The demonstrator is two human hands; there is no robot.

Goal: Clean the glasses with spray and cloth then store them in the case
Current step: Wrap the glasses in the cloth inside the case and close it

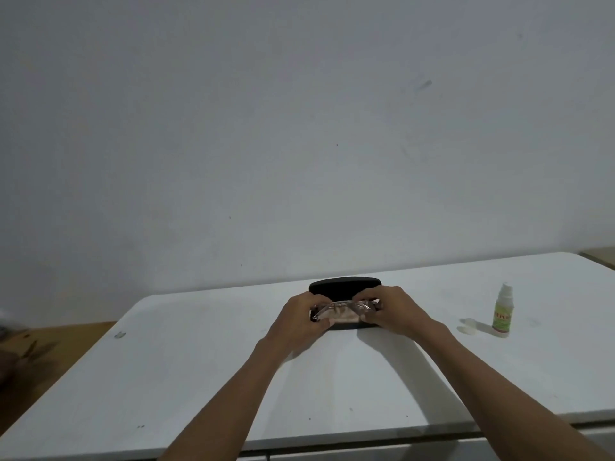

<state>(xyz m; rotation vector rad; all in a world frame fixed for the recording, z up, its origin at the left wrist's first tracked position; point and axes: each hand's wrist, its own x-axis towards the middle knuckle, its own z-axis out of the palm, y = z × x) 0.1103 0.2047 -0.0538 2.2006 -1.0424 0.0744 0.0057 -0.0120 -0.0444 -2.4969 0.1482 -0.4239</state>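
Clear-lensed glasses (344, 310) are held over the open black case (344, 283), whose lid stands up behind them. My left hand (301, 319) grips the left end of the glasses and my right hand (397, 311) grips the right end. The case's lower half is mostly hidden by the glasses and my fingers. A small spray bottle (502, 312) with a green label and white nozzle stands upright at the right. Its clear cap (468, 326) lies on the table just left of it. No cloth is clearly visible.
The white table (199, 377) runs to a plain grey wall behind. A small metal piece (119, 334) lies near the table's left edge. Wooden floor and dark blurred things show at the far left.
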